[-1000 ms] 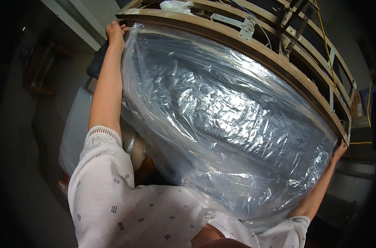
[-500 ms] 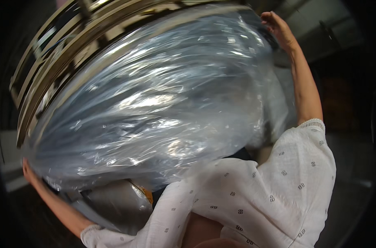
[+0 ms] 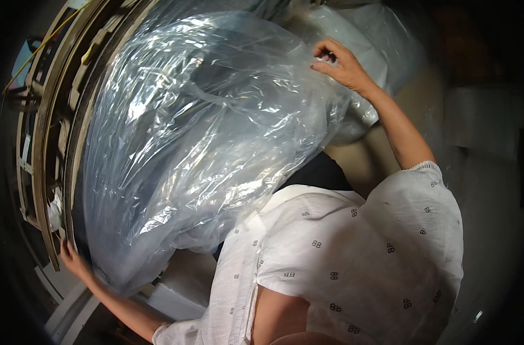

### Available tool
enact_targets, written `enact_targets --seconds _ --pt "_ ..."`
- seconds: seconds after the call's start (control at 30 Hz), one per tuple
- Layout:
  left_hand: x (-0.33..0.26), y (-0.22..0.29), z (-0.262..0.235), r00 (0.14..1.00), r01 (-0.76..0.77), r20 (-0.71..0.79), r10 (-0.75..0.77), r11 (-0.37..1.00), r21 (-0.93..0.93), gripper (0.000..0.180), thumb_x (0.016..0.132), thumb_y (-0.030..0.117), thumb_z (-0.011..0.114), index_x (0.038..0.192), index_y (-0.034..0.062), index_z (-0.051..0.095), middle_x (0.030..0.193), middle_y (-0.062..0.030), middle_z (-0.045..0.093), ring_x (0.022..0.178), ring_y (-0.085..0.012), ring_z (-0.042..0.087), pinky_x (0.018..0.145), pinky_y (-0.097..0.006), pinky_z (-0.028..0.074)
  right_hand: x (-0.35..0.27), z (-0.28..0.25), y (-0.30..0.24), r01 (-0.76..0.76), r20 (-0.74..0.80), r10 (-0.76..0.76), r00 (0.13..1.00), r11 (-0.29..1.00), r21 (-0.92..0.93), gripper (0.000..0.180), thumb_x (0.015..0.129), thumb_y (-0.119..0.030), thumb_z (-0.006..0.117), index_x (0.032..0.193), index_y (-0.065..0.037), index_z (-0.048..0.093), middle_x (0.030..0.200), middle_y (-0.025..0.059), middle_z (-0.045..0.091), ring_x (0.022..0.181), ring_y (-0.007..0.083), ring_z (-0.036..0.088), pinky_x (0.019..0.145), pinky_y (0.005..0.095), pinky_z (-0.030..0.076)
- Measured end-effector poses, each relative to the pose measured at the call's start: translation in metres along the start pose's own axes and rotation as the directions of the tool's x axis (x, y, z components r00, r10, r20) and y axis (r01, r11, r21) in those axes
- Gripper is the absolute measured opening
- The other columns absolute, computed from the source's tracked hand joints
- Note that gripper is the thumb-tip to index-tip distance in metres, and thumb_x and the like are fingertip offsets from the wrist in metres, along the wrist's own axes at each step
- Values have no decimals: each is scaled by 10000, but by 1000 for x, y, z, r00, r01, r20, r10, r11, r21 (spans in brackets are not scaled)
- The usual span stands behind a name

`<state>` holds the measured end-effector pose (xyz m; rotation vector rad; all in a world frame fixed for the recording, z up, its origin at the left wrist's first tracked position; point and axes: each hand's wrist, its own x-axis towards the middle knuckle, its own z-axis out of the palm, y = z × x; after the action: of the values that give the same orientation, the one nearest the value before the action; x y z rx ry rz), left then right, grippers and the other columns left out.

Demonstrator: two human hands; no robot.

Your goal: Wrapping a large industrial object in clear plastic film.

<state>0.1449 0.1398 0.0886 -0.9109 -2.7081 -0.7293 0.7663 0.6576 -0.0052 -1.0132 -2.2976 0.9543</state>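
Note:
A large, crinkled sheet of clear plastic film [image 3: 216,132] spreads between my two arms and covers most of the space before me; whether it is a bag I cannot tell. My right hand [image 3: 342,66] is at its far right edge, fingers curled toward the thumb on the film. Low at the left, my left hand [image 3: 73,261] is at the film's left edge beside a wooden frame, its small visible fingers closed at the film; the exact grip is partly hidden. The film's lower edge lies against my white patterned shirt [image 3: 331,247].
Curved-looking wooden slats of a frame or rack [image 3: 57,132] run along the left side. More whitish plastic [image 3: 383,40] is heaped beyond my right hand. A pale, smooth surface [image 3: 181,293] shows below the film, near my left forearm.
My right hand has come inward to the left and slightly nearer, and its fingers have curled. My left hand has shifted right and nearer. The film, stretched wide before, is now slacker and more bunched.

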Motion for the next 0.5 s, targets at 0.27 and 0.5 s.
enact_targets --seconds 0.27,0.5 --pt "-25 228 98 936 -318 111 335 937 -144 307 887 171 558 1133 -12 541 1152 -125 530 1088 -226 490 939 -309 357 -7 30 -28 378 -143 -460 876 841 -388 525 619 -202 759 1084 -117 530 977 63 469 864 239 477 771 324 403" --pt "-13 237 132 954 -293 1 301 931 -216 276 866 177 594 1067 -8 549 1213 -140 484 1110 -248 473 953 -330 341 38 21 -30 276 -166 -241 956 931 240 200 811 -62 582 1008 -94 586 842 8 509 805 126 499 726 252 418"
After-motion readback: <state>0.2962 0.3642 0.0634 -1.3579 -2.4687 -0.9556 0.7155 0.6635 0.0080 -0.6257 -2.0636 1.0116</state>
